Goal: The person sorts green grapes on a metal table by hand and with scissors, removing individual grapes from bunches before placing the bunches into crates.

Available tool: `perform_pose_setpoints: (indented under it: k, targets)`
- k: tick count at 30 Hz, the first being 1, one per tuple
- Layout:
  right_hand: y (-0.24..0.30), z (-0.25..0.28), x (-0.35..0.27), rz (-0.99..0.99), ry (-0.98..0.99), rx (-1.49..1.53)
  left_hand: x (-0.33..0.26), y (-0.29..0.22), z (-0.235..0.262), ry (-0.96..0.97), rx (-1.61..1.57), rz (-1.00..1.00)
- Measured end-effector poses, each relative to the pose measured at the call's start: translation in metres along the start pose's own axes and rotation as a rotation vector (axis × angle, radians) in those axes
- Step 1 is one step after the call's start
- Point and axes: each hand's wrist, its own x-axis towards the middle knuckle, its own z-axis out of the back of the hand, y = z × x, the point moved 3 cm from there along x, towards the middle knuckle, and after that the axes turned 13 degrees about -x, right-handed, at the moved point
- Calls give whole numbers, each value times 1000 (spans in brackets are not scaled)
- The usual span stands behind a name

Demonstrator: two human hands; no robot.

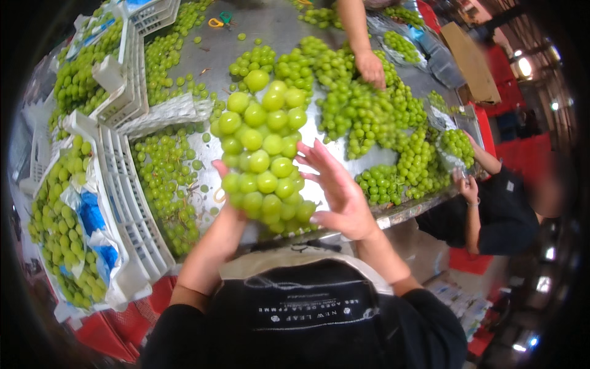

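A large bunch of green grapes (264, 154) is raised above the metal table, close in front of me. My left hand (228, 212) supports it from the left and below; most of those fingers are hidden behind the grapes, though a fingertip shows at the left edge. On the other side, my right hand (341, 194) is spread with its fingers apart. Its thumb tip and fingertips are at the right side of the bunch, and whether they touch it I cannot tell.
White plastic crates (132, 203) of grapes line the left. Many bunches (362, 114) lie on the metal table (258, 18), where another person's hand (370, 66) reaches in. Scissors (220, 21) lie at the far side. At right, a person in black (507, 206) handles a wrapped bunch (456, 146).
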Motion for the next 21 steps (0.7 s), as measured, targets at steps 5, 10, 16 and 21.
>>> perform_pose_setpoints:
  k: [5, 10, 16, 21]
  targets:
    - [-2, 3, 1, -47, 18, -80, 1, -8, 1, 138, -40, 41]
    - [-18, 8, -4, -33, -45, -33, -1, -10, 5, -58, 29, -85]
    - [-106, 2, 7, -152, -346, 276, 7, -3, -8, 115, 59, 36]
    - [-92, -19, 16, -123, -168, 682, 6, 8, -12, -99, 137, 30]
